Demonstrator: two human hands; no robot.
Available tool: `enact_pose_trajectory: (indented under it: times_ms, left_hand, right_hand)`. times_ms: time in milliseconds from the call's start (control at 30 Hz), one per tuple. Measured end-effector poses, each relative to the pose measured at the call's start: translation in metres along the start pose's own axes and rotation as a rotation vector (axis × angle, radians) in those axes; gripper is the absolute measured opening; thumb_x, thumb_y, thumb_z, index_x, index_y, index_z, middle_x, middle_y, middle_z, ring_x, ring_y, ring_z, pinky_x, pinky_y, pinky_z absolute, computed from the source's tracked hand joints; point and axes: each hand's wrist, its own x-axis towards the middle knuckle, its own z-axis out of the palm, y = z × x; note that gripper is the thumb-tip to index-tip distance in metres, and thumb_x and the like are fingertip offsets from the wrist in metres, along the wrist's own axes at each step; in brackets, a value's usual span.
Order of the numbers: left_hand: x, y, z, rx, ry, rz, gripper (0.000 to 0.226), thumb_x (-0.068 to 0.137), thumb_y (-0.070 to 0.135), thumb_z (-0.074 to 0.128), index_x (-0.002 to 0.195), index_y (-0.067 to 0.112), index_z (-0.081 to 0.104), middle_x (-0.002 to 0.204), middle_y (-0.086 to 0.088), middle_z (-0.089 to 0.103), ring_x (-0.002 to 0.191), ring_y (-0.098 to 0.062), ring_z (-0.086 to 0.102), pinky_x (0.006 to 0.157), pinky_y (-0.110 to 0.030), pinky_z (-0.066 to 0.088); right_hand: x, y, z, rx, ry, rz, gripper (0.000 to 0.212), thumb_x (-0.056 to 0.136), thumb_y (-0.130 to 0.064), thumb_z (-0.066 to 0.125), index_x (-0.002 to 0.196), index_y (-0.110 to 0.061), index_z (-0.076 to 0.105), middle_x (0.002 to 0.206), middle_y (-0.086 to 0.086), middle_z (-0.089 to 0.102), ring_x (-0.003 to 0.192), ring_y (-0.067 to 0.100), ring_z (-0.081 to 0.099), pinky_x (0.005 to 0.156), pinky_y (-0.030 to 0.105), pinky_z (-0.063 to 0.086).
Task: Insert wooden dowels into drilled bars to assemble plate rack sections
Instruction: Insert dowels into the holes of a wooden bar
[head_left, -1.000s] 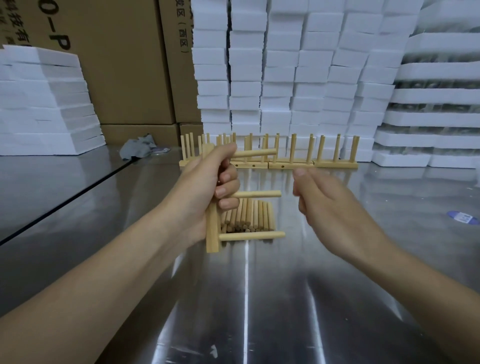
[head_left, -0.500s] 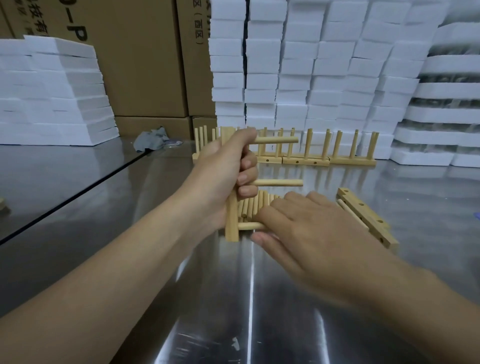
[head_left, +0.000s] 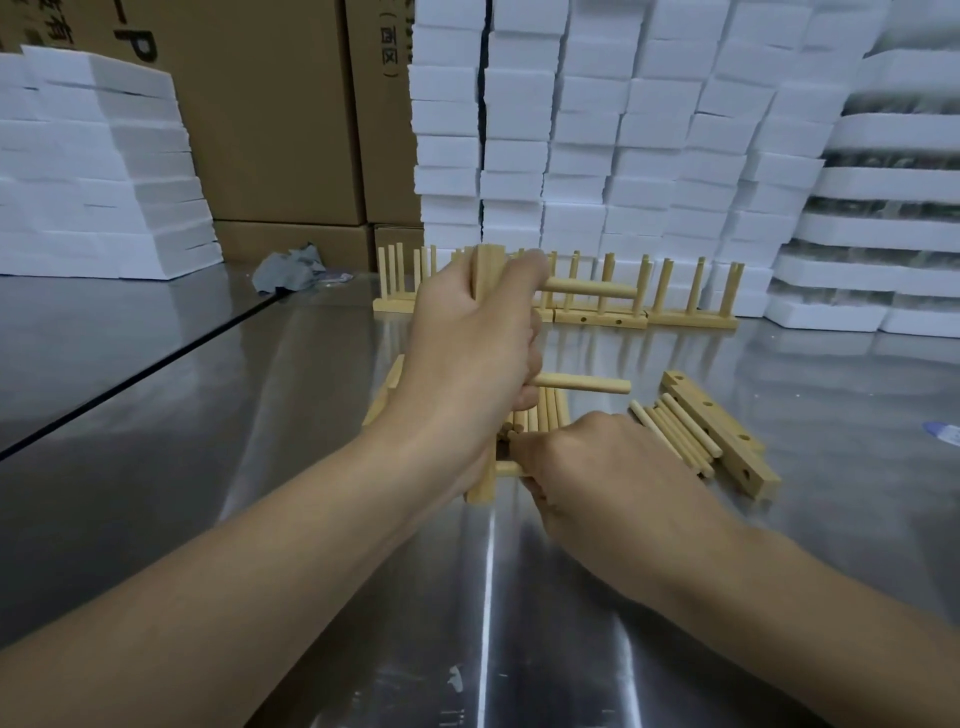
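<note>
Above the steel table (head_left: 260, 467), my left hand (head_left: 467, 364) is gripping an upright bar (head_left: 480, 488) carrying two dowels (head_left: 587, 288). My right hand (head_left: 597, 467) is pinching a third dowel (head_left: 508, 470) at the lowest hole. Finished sections (head_left: 597, 314) are standing behind; loose dowels (head_left: 675, 434) and drilled bars (head_left: 719, 428) are waiting.

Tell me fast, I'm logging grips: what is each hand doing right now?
Left hand: closed on the upright drilled bar.
Right hand: closed on the bottom dowel in that bar.
</note>
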Motion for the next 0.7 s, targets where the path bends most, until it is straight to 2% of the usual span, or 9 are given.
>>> enact_pose_trajectory:
  times_ms: [167,233,300,367,433,500,600,700]
  left_hand:
    - [0.002,0.006,-0.003,-0.036,0.038,0.005,0.023,0.105,0.022,0.061,0.088,0.017,0.046,0.064,0.0,0.032,0.048,-0.013,0.026,0.04,-0.024,0.024]
    - [0.007,0.008,-0.008,-0.125,0.121,-0.022,0.027,0.105,0.022,0.061,0.083,0.019,0.046,0.062,0.003,0.033,0.047,-0.011,0.027,0.039,-0.023,0.026]
    - [0.014,0.009,-0.015,-0.25,0.221,-0.109,0.028,0.105,0.024,0.061,0.082,0.019,0.047,0.059,0.005,0.036,0.045,-0.01,0.03,0.038,-0.023,0.029]
    - [0.019,0.008,-0.02,-0.361,0.295,-0.228,0.028,0.105,0.024,0.061,0.081,0.019,0.048,0.056,0.006,0.037,0.041,-0.008,0.031,0.036,-0.021,0.029]
    - [0.022,0.004,-0.02,-0.421,0.33,-0.31,0.03,0.105,0.024,0.061,0.079,0.018,0.048,0.054,0.007,0.037,0.039,-0.008,0.032,0.035,-0.02,0.029]
    - [0.022,-0.001,-0.018,-0.439,0.356,-0.343,0.031,0.105,0.024,0.061,0.078,0.018,0.047,0.053,0.007,0.037,0.037,-0.007,0.031,0.034,-0.019,0.028]
    - [0.019,-0.007,-0.012,-0.424,0.374,-0.341,0.024,0.105,0.024,0.062,0.086,0.018,0.049,0.052,0.007,0.038,0.038,-0.008,0.031,0.034,-0.02,0.028]
    - [0.013,-0.013,-0.007,-0.344,0.344,-0.311,0.018,0.105,0.023,0.062,0.091,0.017,0.053,0.053,0.006,0.039,0.04,-0.008,0.032,0.035,-0.022,0.029]
  right_hand:
    - [0.001,-0.002,-0.005,0.016,0.115,0.017,0.023,0.079,-0.015,0.077,0.077,-0.022,0.055,0.059,-0.007,0.048,0.047,0.017,0.043,0.04,0.035,0.04]
    - [0.003,-0.005,-0.009,-0.029,0.196,0.023,0.017,0.087,-0.029,0.071,0.084,-0.024,0.054,0.072,-0.009,0.052,0.061,0.016,0.047,0.061,0.036,0.045]
    - [0.007,-0.004,-0.011,-0.073,0.261,-0.02,0.013,0.091,-0.032,0.063,0.09,-0.023,0.054,0.081,-0.007,0.054,0.075,0.019,0.051,0.084,0.039,0.042]
    - [0.011,-0.002,-0.012,-0.081,0.283,-0.055,0.011,0.091,-0.03,0.062,0.091,-0.021,0.055,0.086,-0.004,0.056,0.082,0.02,0.053,0.091,0.036,0.039]
    - [0.014,-0.001,-0.011,-0.068,0.268,-0.059,0.011,0.091,-0.029,0.061,0.089,-0.021,0.054,0.086,-0.003,0.057,0.082,0.019,0.053,0.085,0.034,0.041]
    - [0.017,-0.001,-0.009,-0.075,0.275,-0.047,0.015,0.089,-0.03,0.062,0.082,-0.021,0.054,0.076,-0.003,0.056,0.07,0.019,0.048,0.072,0.034,0.04]
    - [0.017,0.003,-0.006,-0.087,0.266,-0.042,0.026,0.079,-0.022,0.075,0.068,-0.02,0.052,0.057,-0.003,0.049,0.052,0.019,0.034,0.054,0.03,0.027]
    - [0.012,0.009,-0.002,-0.101,0.132,-0.041,0.03,0.07,-0.019,0.084,0.059,-0.02,0.056,0.046,-0.006,0.044,0.04,0.019,0.029,0.039,0.026,0.024]
